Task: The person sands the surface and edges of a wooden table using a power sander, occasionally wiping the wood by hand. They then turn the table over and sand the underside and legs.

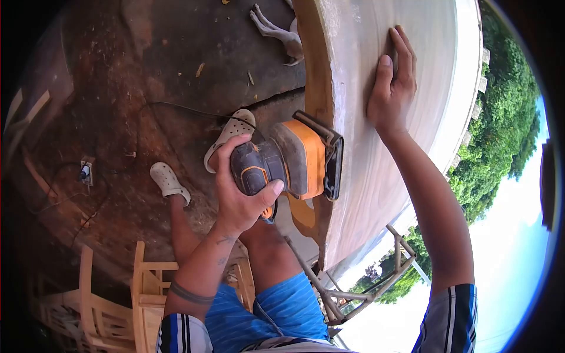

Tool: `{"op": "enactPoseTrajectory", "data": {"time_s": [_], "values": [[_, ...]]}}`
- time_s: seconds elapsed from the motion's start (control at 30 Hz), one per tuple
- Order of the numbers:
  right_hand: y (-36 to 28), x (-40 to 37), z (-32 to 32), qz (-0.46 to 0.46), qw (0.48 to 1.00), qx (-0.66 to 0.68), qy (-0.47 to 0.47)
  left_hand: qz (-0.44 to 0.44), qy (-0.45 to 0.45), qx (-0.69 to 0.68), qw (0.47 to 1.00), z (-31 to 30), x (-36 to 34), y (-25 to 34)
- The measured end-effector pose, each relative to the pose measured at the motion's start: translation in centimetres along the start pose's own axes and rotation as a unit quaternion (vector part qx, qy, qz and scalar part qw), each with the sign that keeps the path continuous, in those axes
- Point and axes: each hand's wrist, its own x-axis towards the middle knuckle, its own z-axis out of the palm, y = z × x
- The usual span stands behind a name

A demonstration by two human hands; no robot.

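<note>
My left hand (235,200) is wrapped round the dark body of an orange and grey electric sander (303,159), thumb along its near side. The sander's flat pad is turned to the right, right at the edge of a large pale wooden slab (365,176). On the slab's broad, grained face my right hand (394,88) lies with its fingers stretched out. Below the top edge, a yellowish wooden part (315,70) with a curved outline shows, partly hidden behind the sander.
A black cord (176,105) crosses the stained floor near my white clogs (170,179). Farther left sits a power outlet with a plug (86,172). Unfinished wooden chairs (141,282) stand at lower left. An animal's legs (276,32) show at the top. A metal frame (353,294) is at lower right.
</note>
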Motion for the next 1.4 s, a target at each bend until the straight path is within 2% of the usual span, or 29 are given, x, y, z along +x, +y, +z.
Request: {"op": "enactPoseTrajectory", "data": {"time_s": [0.07,0.17,0.2,0.3,0.37,0.5,0.57,0.7,0.77,0.83,0.87,1.0,1.07,1.1,1.17,1.27,1.4], "values": [[0.1,-0.4,0.6,-0.004,1.000,-0.002,0.004,-0.020,-0.012,-0.021,1.000,-0.4,-1.8,-2.1],[0.0,0.1,-0.4,-0.005,1.000,-0.015,0.000,0.027,-0.018,0.108,0.994,-0.5,-3.7,-4.9],[-0.1,0.2,-0.2,-0.002,1.000,-0.006,0.001,0.050,-0.010,0.114,0.992,-0.6,-3.2,-4.7],[-0.4,0.1,0.0,0.012,1.000,0.005,-0.004,0.028,0.000,0.021,0.999,-0.2,-0.6,-1.0],[-0.5,0.2,-0.3,0.013,1.000,-0.005,-0.003,0.024,0.028,0.036,0.999,-0.5,0.7,-0.6],[-2.0,0.3,-1.2,0.061,0.998,-0.021,-0.025,0.032,0.023,-0.016,0.999,-0.3,0.8,-1.2],[-2.4,0.4,-1.6,0.084,0.995,-0.020,-0.043,-0.056,0.008,-0.048,0.997,-0.3,-0.9,-1.9],[-2.5,0.4,-1.9,0.093,0.995,0.001,-0.046,0.042,0.057,-0.012,0.997,-0.5,-0.2,-4.6],[-2.5,0.3,-1.8,0.098,0.994,0.008,-0.044,0.053,0.072,-0.027,0.996,-0.8,1.3,-4.9],[-2.3,0.3,-1.9,0.097,0.995,0.009,-0.035,0.039,0.072,-0.050,0.995,0.2,2.7,-0.1],[-2.4,0.3,-1.6,0.094,0.995,0.016,-0.034,-0.003,0.055,-0.053,0.997,0.7,2.4,2.0],[-2.5,0.2,-1.7,0.097,0.994,0.016,-0.040,0.004,0.037,-0.028,0.999,-1.4,0.9,-3.0],[-2.5,0.1,-1.8,0.099,0.994,0.013,-0.040,-0.042,0.026,-0.065,0.997,-0.6,-0.8,-2.8],[-2.5,0.3,-1.9,0.094,0.995,0.011,-0.041,0.002,0.025,-0.040,0.999,-1.4,-0.9,-5.7],[-2.6,0.4,-2.0,0.097,0.994,0.012,-0.044,-0.006,0.033,-0.022,0.999,-0.7,-0.9,-4.2],[-2.8,0.5,-2.1,0.101,0.994,0.014,-0.043,0.039,0.021,-0.075,0.996,-0.3,1.7,-2.3],[-3.4,0.8,-2.2,0.104,0.993,0.008,-0.046,-0.009,0.023,-0.049,0.999,0.2,2.2,2.1]]}}
